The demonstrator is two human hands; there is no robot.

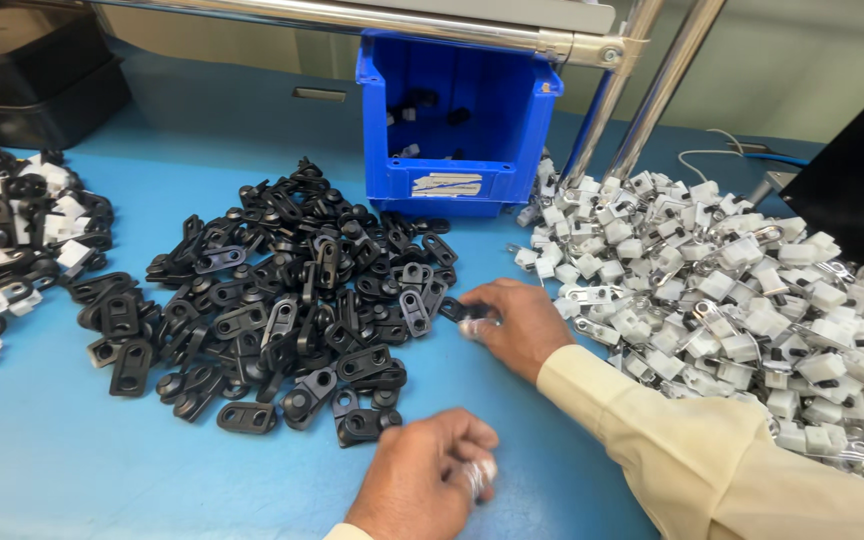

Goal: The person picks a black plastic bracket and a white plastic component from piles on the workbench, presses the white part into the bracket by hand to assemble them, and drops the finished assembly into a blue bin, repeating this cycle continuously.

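While my right hand [512,325] reaches out over the blue table [42,460], its fingertips pinch one small black plastic piece [455,310] at the near edge of the black pile. That piece is flat and oblong with a rounded end, dark and matte, and it sits right at the pile's right fringe, just off the table surface as far as I can tell. My left hand [430,478] is lower, close to me, curled shut around something pale and glossy [479,475] that shows only as a sliver between my fingers; I cannot tell what it is. My two hands are apart, the right one ahead and to the right of the left. A cream sleeve [692,450] covers my right forearm.

The pile of black pieces [292,300] spreads across the middle of the table: oblong tabs with holes and round bosses, lying every way, some overlapping. To the right of my right hand lies a heap of white and metal clips [742,300], white blocks mixed with shiny silver tabs. At the far left is another heap of black and white parts [12,240].

Behind the black pile stands an open-fronted blue bin [457,120]; a few small black and white pieces lie at its bottom. A black tray [32,75] sits at the far left corner, its contents hidden. Metal tubes [642,90] rise beside the bin.
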